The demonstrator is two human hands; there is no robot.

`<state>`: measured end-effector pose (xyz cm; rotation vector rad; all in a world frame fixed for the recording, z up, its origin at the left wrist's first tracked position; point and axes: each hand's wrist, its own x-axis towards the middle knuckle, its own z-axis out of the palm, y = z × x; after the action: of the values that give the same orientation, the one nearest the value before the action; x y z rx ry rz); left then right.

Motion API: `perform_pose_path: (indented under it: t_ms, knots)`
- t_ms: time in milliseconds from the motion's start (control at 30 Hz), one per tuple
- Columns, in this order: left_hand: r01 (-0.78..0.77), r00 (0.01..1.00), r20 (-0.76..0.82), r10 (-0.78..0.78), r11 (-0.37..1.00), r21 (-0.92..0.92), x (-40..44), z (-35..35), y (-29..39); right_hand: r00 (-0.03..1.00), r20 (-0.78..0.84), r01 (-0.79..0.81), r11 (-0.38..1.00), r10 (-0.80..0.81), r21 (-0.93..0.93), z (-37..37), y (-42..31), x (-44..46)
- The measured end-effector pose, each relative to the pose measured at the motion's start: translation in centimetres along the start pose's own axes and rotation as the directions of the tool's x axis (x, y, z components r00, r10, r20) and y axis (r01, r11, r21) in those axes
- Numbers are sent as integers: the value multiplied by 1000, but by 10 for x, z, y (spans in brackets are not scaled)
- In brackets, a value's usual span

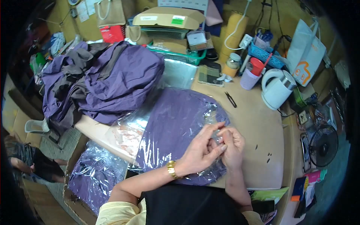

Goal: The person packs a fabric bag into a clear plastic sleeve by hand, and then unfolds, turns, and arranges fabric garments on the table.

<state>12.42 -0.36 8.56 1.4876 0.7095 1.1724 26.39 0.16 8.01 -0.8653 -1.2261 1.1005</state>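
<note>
The table carries a purple pile at its far left and, nearer, a purple item in clear plastic. Over the item's right part, the left hand and right hand meet, fingertips together; whether they pinch plastic, I cannot tell.

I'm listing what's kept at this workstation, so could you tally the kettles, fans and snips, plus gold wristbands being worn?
White kettle: 1
Black fan: 1
Black snips: 1
Gold wristband: 1
Total: 4
</note>
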Motion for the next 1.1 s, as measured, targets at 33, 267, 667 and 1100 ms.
perform_pose_path:
  t_ms: [33, 267, 667, 1100]
  knots:
    - [-48, 999, -6, 48, 997, 54, 0, 1, -13, 999, -22, 32, 999, -32, -7, 1, -1, -2]
    - [-159, 976, -127, 179, 975, 154, 6, -5, -37, 993, -9, 119, 993, -118, 19, -17, 15, -6]
    - [96, 993, -46, -108, 972, -216, 12, -10, -52, 982, -183, 105, 930, -42, 351, -40, 17, 13]
    - [136, 982, -69, -179, 904, -406, 14, -12, -55, 992, 23, -120, 993, 121, -14, -51, 52, -2]
